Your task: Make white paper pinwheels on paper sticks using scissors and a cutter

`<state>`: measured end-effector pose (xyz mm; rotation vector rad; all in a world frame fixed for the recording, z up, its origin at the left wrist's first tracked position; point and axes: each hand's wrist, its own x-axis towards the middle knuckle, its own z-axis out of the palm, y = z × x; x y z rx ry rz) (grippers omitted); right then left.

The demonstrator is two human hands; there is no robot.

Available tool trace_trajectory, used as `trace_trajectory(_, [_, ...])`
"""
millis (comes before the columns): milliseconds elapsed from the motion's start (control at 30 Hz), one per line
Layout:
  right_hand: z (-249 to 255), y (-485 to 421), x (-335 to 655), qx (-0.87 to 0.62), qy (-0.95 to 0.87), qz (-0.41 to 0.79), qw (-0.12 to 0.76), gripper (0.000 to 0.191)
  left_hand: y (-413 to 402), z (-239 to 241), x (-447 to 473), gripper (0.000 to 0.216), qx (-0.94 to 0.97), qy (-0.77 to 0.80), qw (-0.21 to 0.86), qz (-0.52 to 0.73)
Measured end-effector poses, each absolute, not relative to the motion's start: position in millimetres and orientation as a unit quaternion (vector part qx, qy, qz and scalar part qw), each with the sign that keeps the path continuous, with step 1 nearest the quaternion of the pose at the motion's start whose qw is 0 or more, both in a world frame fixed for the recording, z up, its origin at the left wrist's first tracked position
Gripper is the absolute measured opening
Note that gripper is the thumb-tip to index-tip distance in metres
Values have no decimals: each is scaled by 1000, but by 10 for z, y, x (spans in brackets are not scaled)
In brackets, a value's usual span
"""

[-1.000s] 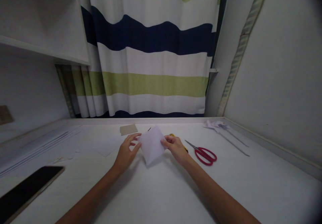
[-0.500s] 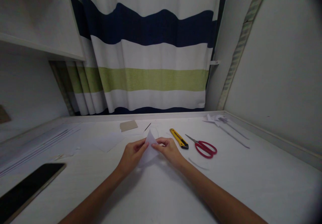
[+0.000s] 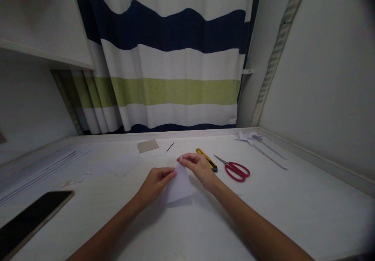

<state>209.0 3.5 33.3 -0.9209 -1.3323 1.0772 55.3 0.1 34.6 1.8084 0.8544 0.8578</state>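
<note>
A folded sheet of white paper (image 3: 179, 188), roughly triangular with its point toward the far side, is held just above the white table. My left hand (image 3: 156, 183) pinches its left edge near the top between thumb and fingers. At the tip, my right hand (image 3: 199, 168) grips the paper with thumb and forefinger. Just beyond the right hand lies a yellow box cutter (image 3: 206, 158), partly covered by that hand. Scissors with red handles (image 3: 236, 171) rest to the right of it.
A dark phone (image 3: 32, 218) lies at the left front. Toward the back are a beige card (image 3: 148, 146), a thin dark stick (image 3: 170, 147) and a flat white sheet (image 3: 124, 165). Paper scraps and strips (image 3: 252, 136) sit at the back right. A striped curtain (image 3: 172, 91) hangs behind the table.
My right hand has shifted up to the paper's tip. The left hand still pinches the left edge, and more of the folded sheet's lower part now shows. The view has shifted slightly.
</note>
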Motion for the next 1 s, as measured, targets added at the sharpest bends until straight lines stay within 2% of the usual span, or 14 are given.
trace_trajectory(133, [347, 28, 2093, -401, -539, 487, 559, 16, -17, 366, 572, 24, 742, 352, 454, 346])
trace_trajectory(433, [333, 51, 2111, -405, -548, 462, 567, 16, -72, 385, 607, 24, 713, 367, 493, 338])
trace_trajectory(667, [358, 22, 2100, -463, -609, 406, 499, 28, -72, 372, 605, 24, 708, 380, 471, 365])
trace_trajectory(733, [358, 24, 2106, -474, -602, 396, 506, 30, -79, 377, 610, 24, 691, 384, 488, 370])
trace_trajectory(900, [388, 58, 2211, -484, -581, 362, 544, 30, -106, 384, 614, 47, 674, 332, 559, 351])
trace_trajectory(1000, [432, 80, 2303, -483, -560, 352, 573, 29, -113, 364, 613, 46, 677, 278, 594, 333])
